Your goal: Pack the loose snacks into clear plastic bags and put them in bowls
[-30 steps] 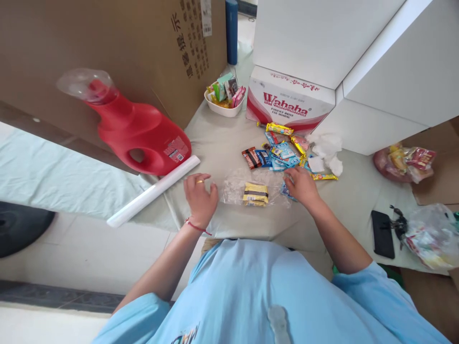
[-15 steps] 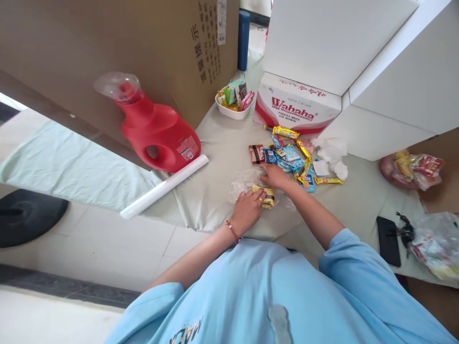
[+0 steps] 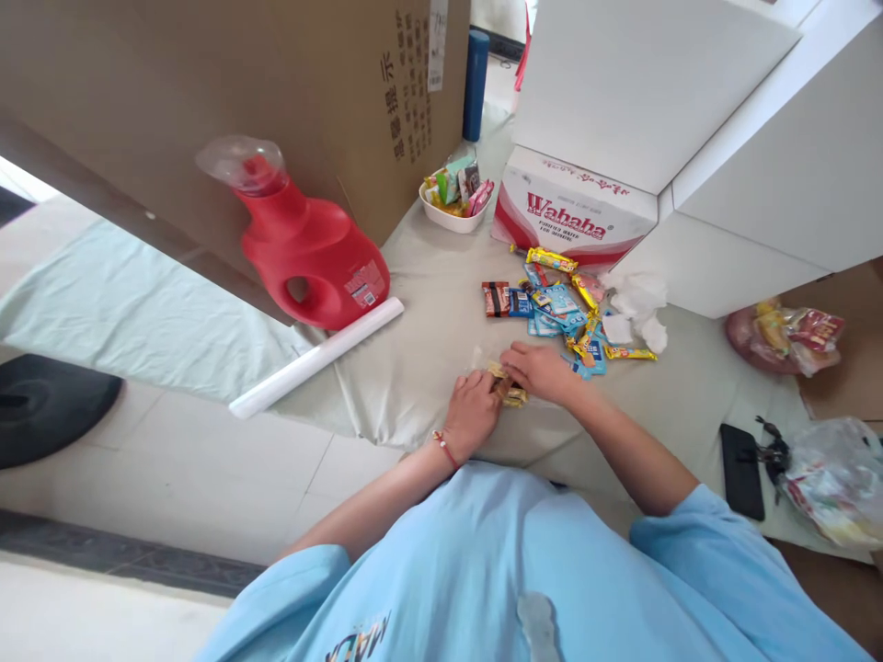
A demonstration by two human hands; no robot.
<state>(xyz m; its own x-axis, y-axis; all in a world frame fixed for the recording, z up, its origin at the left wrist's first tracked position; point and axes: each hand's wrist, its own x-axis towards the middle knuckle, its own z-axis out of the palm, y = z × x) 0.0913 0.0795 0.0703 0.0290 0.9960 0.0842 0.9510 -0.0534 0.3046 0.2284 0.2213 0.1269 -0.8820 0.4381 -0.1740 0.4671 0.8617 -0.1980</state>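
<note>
A small yellow snack packet (image 3: pixel 516 397) lies on the cloth near its front edge, partly covered by my fingers. My left hand (image 3: pixel 475 412) presses and grips its left side, fingers closed together. From the right, my right hand (image 3: pixel 542 370) has its fingers bunched at the top of the packet, on clear plastic film (image 3: pixel 481 357) that lies around it. How the film sits under the fingers is hidden. Just beyond my hands are a red-brown packet (image 3: pixel 495 299) and a dark blue packet (image 3: pixel 520 302), side by side.
Light-blue packets (image 3: pixel 560 308) and yellow snack sticks (image 3: pixel 552 260) lie heaped before the Wahaba box (image 3: pixel 572 211), with crumpled white tissue (image 3: pixel 638 299). A white bowl (image 3: pixel 452 219) holds snacks. Leftward are a red jug (image 3: pixel 317 248) and a white roll (image 3: pixel 317 359); rightward, a phone (image 3: pixel 741 471).
My right hand has drawn back toward me, beside my left hand. The clear film that was spread beyond the packet is now gathered close around it.
</note>
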